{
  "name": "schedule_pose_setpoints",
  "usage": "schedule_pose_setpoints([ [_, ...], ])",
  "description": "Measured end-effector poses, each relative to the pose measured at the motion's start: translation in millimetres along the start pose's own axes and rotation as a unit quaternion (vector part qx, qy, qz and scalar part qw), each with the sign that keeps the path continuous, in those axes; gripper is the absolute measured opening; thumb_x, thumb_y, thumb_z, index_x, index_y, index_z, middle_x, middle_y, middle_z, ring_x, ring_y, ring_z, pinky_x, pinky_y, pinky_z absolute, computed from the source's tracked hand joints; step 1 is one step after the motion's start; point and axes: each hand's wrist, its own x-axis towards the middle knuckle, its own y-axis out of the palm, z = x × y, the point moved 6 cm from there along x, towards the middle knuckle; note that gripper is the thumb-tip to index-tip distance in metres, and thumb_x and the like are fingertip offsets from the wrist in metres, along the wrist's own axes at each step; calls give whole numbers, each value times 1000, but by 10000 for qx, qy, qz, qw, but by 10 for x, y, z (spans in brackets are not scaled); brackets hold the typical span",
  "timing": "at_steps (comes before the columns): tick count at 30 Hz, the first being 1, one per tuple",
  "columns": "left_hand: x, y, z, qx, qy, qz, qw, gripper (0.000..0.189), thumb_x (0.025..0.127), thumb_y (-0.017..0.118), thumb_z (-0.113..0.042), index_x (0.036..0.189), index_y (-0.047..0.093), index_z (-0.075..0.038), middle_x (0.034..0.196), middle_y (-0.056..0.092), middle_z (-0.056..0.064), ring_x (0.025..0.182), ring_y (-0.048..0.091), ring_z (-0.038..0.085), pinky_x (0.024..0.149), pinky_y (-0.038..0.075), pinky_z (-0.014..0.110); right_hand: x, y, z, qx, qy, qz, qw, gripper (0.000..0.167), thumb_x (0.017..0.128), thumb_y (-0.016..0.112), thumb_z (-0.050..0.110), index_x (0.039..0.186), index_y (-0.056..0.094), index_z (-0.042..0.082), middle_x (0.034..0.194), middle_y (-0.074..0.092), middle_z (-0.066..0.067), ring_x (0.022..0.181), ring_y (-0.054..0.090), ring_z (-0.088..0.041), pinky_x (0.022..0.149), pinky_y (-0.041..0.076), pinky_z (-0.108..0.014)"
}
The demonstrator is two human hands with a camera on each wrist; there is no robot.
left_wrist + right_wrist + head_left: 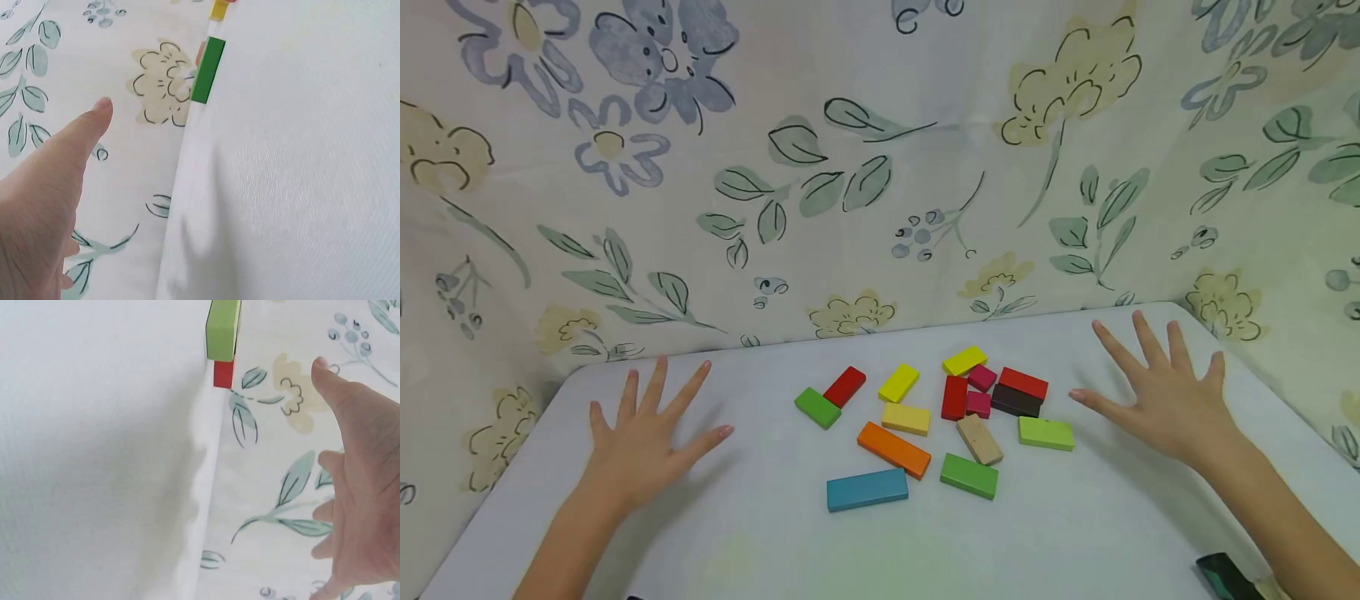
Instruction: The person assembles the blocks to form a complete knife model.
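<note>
My left hand (638, 446) is spread wide over the left side of the white table, fingers straight, holding nothing. Over the right side, my right hand (1176, 400) is spread the same way, its thumb near a lime green block (1046, 433). Between the hands lie several coloured blocks: a blue block (867, 489), an orange block (894, 450), a green block (968, 476), a plain wood block (979, 439) and a black block (1016, 400) touching a red block (1023, 383). Closest to the left hand is another green block (817, 407), touching a red one (845, 387).
Behind the white table (760, 542) hangs a flowered cloth (850, 167). Yellow blocks (898, 382) and small crimson cubes (978, 404) lie among the others. A dark strap-like object (1227, 575) is by the right forearm at the bottom edge.
</note>
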Motion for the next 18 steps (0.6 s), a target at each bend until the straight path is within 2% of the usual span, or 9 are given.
schedule_pose_setpoints([
  [8, -24, -19, -348, -138, 306, -11, 9994, 93, 93, 58, -76, 169, 17, -41, 175, 11, 23, 155, 9, 60, 110, 2, 90, -62, -31, 296, 85, -396, -78, 9991, 103, 92, 61, 74, 171, 10, 32, 174, 8, -27, 154, 1, -63, 104, -5, -94],
  [18, -51, 54, -641, -593, 650, 165, 9960, 92, 93, 62, -73, 169, 22, -40, 174, 21, 20, 156, 17, 56, 113, 12, 86, -144, -34, 606, 74, -701, 96, 9975, 102, 89, 64, 76, 170, 19, 32, 173, 21, -24, 154, 14, -60, 108, 6, -92],
])
